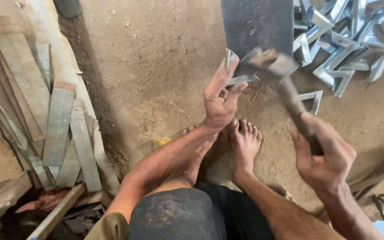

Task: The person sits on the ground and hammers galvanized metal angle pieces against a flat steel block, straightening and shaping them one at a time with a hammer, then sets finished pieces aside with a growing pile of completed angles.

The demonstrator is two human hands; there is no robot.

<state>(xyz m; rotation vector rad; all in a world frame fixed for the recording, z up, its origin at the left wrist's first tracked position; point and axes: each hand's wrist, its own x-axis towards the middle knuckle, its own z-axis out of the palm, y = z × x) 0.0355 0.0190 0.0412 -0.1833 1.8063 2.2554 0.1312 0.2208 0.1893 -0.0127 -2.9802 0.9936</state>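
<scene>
My left hand (219,98) grips a bent strip of shiny metal (236,75), an angle bracket, against the near edge of a dark flat steel block (256,24) set in the dirt floor. My right hand (323,153) is closed around the wooden handle of a hammer (290,91). The hammer's head is blurred and hovers just above the bracket, beside my left fingers. My bare feet (244,142) rest on the sand right below the block.
A heap of finished shiny angle brackets (347,40) lies at the upper right, with one loose bracket (313,98) near the hammer handle. Flat metal strips (61,133) are stacked along the left. A yellow scrap (161,142) lies by my left forearm.
</scene>
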